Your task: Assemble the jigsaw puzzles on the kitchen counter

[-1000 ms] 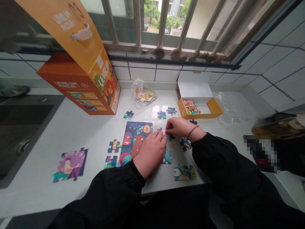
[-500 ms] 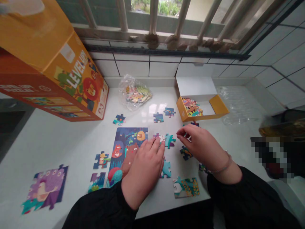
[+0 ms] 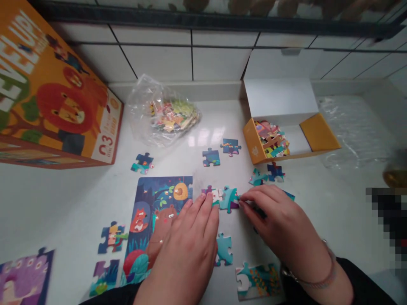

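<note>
My left hand [image 3: 184,250] lies flat, fingers together, on the right part of a partly assembled puzzle [image 3: 155,220] showing a fox, a bear and a beehive. Its fingertips hold down a small white and purple piece [image 3: 213,195] at the puzzle's right edge. My right hand [image 3: 280,228] has its fingertips pressed against a teal piece [image 3: 229,199], which touches that white piece. Another teal piece [image 3: 224,250] lies just right of my left hand.
Loose pieces [image 3: 211,157] are scattered on the white counter [image 3: 63,199]. A plastic bag of pieces [image 3: 165,112], a small open yellow box [image 3: 254,148] with pieces and a big orange puzzle box [image 3: 47,97] stand at the back. Crumpled plastic [image 3: 352,131] lies at right. A purple assembled section [image 3: 22,277] sits at the lower left.
My head has moved closer and lower. My right hand has come back left and pushed the teal piece against the white piece; my left hand has stayed on the puzzle.
</note>
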`<action>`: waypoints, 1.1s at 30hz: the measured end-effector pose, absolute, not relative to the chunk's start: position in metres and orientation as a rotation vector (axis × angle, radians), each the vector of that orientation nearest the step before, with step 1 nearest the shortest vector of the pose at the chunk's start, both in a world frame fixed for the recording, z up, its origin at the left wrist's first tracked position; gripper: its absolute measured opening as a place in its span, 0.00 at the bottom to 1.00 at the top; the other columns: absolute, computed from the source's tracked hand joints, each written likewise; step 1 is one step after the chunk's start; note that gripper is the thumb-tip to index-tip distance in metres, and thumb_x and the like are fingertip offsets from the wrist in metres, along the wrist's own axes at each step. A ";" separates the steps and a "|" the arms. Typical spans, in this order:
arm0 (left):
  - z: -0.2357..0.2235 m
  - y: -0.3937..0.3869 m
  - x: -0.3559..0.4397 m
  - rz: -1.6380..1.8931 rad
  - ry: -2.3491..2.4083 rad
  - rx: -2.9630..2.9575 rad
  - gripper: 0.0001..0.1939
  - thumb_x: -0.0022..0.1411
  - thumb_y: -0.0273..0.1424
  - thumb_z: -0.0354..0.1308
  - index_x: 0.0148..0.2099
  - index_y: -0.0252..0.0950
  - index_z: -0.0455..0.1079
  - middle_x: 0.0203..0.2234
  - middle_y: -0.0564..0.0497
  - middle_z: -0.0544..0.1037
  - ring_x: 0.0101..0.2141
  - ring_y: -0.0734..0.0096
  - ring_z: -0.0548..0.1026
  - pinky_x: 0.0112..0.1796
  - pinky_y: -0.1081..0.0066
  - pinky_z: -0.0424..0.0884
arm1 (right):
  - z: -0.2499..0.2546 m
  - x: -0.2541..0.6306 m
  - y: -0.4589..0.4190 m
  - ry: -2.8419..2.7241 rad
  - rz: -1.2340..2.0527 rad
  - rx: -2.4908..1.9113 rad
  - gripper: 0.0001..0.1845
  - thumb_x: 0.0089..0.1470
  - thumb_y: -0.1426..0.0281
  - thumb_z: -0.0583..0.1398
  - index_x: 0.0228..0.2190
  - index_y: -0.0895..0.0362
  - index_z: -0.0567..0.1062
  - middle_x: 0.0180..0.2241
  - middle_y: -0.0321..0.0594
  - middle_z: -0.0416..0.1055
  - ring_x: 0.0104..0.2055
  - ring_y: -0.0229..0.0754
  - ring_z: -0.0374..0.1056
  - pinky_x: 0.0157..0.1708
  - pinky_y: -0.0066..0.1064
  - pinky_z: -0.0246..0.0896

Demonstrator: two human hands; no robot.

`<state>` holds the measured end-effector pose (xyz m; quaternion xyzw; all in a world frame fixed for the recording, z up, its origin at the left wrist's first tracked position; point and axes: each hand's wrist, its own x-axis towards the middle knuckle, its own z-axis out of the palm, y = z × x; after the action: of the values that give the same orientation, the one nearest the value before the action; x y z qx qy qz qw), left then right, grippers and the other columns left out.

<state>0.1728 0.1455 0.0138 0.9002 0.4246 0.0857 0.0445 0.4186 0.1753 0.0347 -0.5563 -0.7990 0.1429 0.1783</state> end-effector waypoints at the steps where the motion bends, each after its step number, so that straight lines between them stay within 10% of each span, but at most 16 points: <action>1: 0.015 0.146 0.172 0.259 1.296 2.742 0.27 0.74 0.27 0.48 0.71 0.32 0.68 0.71 0.39 0.71 0.69 0.50 0.71 0.64 0.50 0.74 | 0.034 0.418 0.176 -2.254 0.411 -1.572 0.05 0.71 0.70 0.61 0.42 0.51 0.79 0.42 0.44 0.81 0.46 0.53 0.77 0.50 0.50 0.75; 10: 0.016 0.151 0.172 0.241 1.300 2.709 0.30 0.73 0.28 0.51 0.75 0.40 0.65 0.72 0.41 0.70 0.70 0.49 0.69 0.64 0.48 0.75 | 0.023 0.422 0.177 -2.330 0.473 -1.511 0.17 0.67 0.65 0.67 0.56 0.48 0.78 0.58 0.49 0.77 0.59 0.59 0.74 0.57 0.58 0.75; 33: 0.017 0.153 0.179 0.255 1.341 2.756 0.27 0.77 0.30 0.48 0.73 0.34 0.68 0.71 0.43 0.72 0.68 0.51 0.70 0.65 0.51 0.72 | 0.022 0.412 0.174 -2.531 0.272 -1.516 0.24 0.69 0.67 0.65 0.64 0.46 0.76 0.59 0.48 0.76 0.57 0.58 0.72 0.57 0.55 0.71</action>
<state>0.1787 0.1528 0.0168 0.8956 0.4359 0.0829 0.0328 0.4123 0.1745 0.0222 -0.5096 -0.8509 0.0913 0.0893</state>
